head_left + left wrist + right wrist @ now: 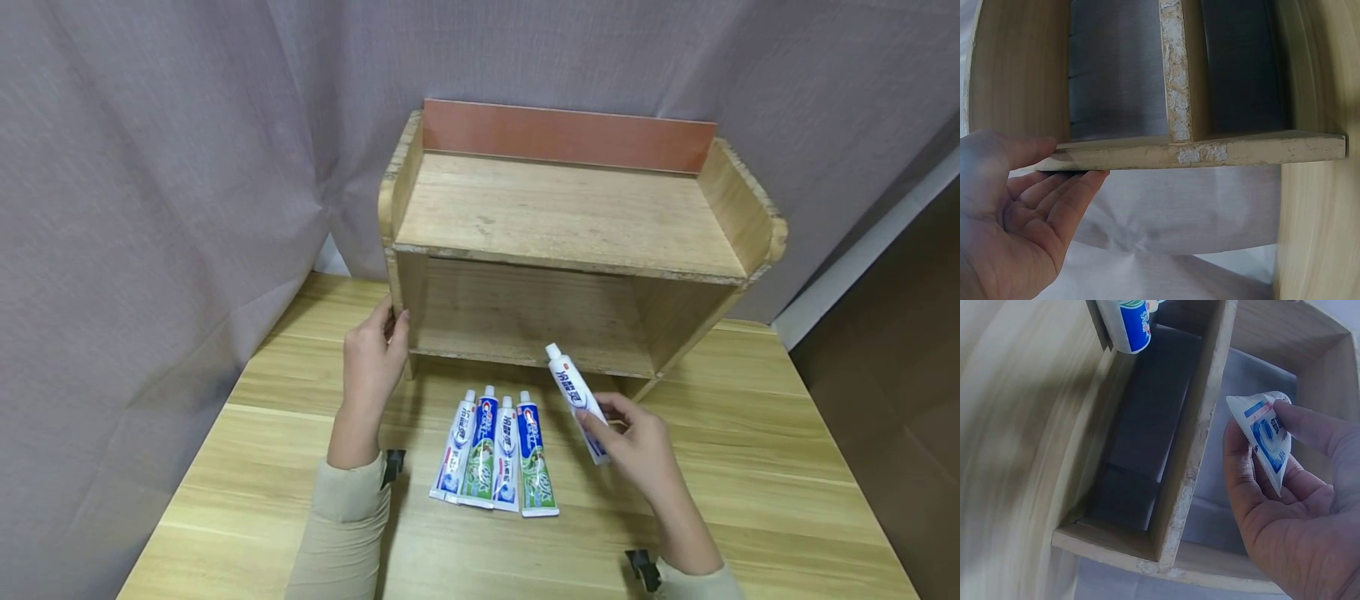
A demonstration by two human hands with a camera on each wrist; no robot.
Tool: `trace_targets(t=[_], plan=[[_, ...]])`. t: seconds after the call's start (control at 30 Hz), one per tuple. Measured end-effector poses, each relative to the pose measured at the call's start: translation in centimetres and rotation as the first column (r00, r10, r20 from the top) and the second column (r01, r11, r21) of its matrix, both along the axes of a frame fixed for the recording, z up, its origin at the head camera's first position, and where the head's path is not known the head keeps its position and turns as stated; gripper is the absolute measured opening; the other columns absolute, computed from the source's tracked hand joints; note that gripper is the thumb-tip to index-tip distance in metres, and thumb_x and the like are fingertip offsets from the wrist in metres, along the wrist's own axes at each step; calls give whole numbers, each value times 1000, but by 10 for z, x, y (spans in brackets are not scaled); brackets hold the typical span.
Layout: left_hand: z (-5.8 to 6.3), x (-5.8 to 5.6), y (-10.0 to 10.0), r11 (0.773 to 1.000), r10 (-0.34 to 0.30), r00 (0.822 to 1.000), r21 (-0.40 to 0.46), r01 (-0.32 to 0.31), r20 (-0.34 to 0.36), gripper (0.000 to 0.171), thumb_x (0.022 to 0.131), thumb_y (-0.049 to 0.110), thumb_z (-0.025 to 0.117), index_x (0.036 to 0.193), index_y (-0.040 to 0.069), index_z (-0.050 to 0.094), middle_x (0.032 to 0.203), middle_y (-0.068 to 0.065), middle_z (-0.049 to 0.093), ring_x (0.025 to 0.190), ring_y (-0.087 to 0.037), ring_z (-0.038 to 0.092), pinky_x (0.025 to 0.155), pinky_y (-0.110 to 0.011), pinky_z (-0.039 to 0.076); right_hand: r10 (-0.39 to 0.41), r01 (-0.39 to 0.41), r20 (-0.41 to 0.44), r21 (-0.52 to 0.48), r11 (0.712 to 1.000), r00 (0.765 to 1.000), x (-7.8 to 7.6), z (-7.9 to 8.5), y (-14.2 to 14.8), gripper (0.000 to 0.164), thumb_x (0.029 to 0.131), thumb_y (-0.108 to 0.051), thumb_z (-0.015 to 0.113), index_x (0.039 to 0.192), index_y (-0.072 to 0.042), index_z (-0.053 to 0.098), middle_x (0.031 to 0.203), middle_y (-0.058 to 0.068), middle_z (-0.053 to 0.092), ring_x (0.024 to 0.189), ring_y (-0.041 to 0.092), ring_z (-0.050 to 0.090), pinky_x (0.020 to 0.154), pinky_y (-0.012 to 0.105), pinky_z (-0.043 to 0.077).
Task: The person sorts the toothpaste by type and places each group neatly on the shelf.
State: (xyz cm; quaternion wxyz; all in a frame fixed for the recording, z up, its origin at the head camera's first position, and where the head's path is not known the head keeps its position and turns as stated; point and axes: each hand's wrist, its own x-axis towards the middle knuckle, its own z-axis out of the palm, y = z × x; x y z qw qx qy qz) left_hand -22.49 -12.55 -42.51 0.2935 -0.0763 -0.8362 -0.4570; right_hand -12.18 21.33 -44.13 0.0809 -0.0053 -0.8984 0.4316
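My left hand (374,346) grips the front edge of the left side panel of a small wooden shelf (570,208). In the left wrist view the thumb lies on one face of that panel (1191,154) and the fingers on the other. With my right hand (641,442) I hold a white toothpaste tube (573,392), cap up and tilted, in front of the shelf's lower compartment. The right wrist view shows its flat crimped end (1266,431) between thumb and fingers. On the table between my arms lie several toothpaste tubes side by side, white ones (457,446) alternating with blue-green ones (535,458).
The shelf has an open top tier with a reddish-brown back board (566,137) and a compartment below. It stands on a wood-grain table (757,467). Grey-purple curtain (187,167) hangs behind and to the left; a dark brown panel (892,358) borders the right.
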Motion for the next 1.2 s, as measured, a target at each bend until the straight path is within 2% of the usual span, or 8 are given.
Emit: trace_targets(t=[0.2, 0.53, 0.9, 1.2], plan=[[1, 1, 0, 1000, -4, 1000, 3, 4, 4, 29, 100, 11, 63, 125, -2, 66, 111, -24, 71, 98, -33, 73, 82, -33, 64, 3, -3, -27, -16, 1000, 1000, -1, 6, 0, 25, 91, -19, 76, 110, -3, 72, 101, 18, 73, 85, 27, 70, 66, 19, 62], [0, 0, 0, 1000, -12, 1000, 12, 12, 5, 29, 99, 10, 63, 125, -3, 66, 111, -24, 71, 97, -34, 73, 82, -35, 64, 3, -5, -33, -71, 997, 999, 3, 22, 0, 28, 92, -21, 76, 113, -3, 72, 104, 19, 72, 81, 20, 71, 63, 21, 63], [1, 1, 0, 1000, -14, 1000, 5, 14, 9, 30, 100, 12, 62, 126, -3, 65, 112, -25, 71, 99, -34, 73, 82, -34, 64, 1, -5, -72, -56, 998, 997, 4, 36, 0, 28, 92, -22, 76, 113, -3, 72, 104, 18, 72, 79, 18, 71, 63, 22, 63], [-1, 0, 0, 1000, -13, 1000, 4, 13, 6, 30, 100, 11, 62, 126, -3, 65, 112, -25, 71, 99, -34, 72, 83, -33, 64, -4, -3, -122, -59, 998, 993, 6, 48, -1, 27, 90, -17, 78, 112, -2, 73, 103, 18, 73, 80, 13, 70, 66, 18, 62]])
